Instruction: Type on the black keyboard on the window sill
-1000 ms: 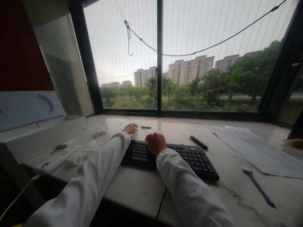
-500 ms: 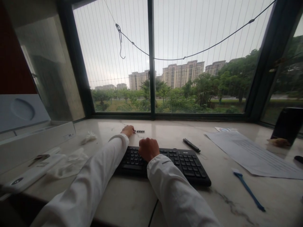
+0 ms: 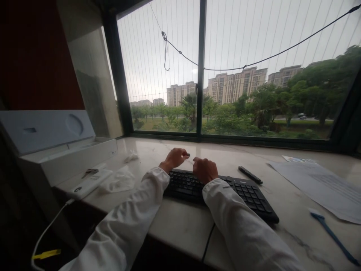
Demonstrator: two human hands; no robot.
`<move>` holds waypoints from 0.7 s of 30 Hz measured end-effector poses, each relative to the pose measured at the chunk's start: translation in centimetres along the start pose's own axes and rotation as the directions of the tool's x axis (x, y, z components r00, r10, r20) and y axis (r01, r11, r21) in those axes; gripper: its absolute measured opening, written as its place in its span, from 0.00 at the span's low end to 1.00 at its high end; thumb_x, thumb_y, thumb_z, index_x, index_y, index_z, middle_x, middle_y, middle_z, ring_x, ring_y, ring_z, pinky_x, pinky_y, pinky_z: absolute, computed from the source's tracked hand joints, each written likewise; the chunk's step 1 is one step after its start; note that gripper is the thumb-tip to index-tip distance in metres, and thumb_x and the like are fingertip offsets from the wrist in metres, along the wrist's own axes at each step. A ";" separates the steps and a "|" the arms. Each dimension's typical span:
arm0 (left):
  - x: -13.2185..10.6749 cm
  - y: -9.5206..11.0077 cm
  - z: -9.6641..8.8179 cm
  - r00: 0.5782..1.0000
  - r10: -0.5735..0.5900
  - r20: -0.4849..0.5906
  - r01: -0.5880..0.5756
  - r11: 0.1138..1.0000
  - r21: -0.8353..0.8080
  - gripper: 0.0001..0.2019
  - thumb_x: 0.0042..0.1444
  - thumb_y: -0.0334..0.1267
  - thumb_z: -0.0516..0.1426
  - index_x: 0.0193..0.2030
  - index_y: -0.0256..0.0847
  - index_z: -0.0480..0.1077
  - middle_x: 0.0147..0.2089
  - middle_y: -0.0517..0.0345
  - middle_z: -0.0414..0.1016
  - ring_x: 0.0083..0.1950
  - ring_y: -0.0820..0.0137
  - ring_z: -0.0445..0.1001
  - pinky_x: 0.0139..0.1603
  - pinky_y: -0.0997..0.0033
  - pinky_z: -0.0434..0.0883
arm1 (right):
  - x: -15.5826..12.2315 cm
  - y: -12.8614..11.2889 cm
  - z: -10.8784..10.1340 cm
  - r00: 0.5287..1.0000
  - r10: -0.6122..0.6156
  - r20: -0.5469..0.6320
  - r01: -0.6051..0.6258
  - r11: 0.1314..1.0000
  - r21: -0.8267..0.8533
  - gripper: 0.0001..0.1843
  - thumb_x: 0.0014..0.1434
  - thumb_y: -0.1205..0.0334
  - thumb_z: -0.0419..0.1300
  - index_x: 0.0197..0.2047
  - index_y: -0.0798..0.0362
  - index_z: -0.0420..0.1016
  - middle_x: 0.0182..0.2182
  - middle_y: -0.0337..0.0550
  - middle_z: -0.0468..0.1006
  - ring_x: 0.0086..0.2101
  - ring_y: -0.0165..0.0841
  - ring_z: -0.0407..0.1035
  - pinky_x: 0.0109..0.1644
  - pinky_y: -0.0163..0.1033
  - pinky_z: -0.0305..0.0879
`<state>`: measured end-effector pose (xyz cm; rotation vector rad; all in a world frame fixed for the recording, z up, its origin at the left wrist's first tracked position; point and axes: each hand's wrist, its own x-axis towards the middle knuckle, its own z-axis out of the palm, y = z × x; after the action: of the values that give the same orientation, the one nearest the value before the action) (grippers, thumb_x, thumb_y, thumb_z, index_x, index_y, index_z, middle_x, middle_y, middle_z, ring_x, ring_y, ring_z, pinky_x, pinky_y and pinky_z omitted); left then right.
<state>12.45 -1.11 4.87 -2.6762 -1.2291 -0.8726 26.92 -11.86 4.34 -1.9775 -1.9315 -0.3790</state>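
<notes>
A black keyboard lies on the pale marble sill under the window. My left hand is raised just above the keyboard's far edge, its fingers pinched on a small dark strip. My right hand rests curled as a loose fist over the keyboard's upper keys, close beside the left hand. Both arms wear white sleeves.
A dark pen-like stick lies right of the keyboard, with paper sheets beyond it and a blue tool near the front edge. At left stand an open white box, a white device with a cable, and crumpled wrappers.
My left hand reached the small dark strip on the sill, picked it up and drew it back toward the right hand. The view swung slightly to the left.
</notes>
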 end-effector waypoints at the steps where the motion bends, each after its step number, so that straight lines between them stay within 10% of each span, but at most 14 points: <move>1: -0.6 0.5 0.0 0.999 0.045 0.003 -0.045 0.999 0.008 0.11 0.54 0.45 0.56 0.39 0.44 0.75 0.37 0.59 0.77 0.40 0.69 0.73 0.44 0.71 0.67 | 0.0 0.1 0.0 1.000 -0.007 -0.004 0.007 1.000 -0.007 0.20 0.61 0.59 0.44 0.50 0.48 0.71 0.36 0.51 0.78 0.36 0.39 0.73 0.38 0.41 0.62; 21: -1.7 -1.3 -0.5 0.913 0.332 0.236 -0.264 0.924 -0.277 0.07 0.50 0.40 0.61 0.35 0.44 0.78 0.34 0.58 0.78 0.37 0.71 0.73 0.41 0.75 0.64 | 0.8 0.7 1.2 0.985 -0.133 0.111 0.129 0.991 0.038 0.19 0.59 0.45 0.50 0.46 0.40 0.76 0.37 0.45 0.78 0.38 0.37 0.71 0.40 0.38 0.59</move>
<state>10.38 -1.50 4.14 -3.1572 -0.7474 -0.6499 27.59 -10.63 3.57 -1.8954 -2.1317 -0.2737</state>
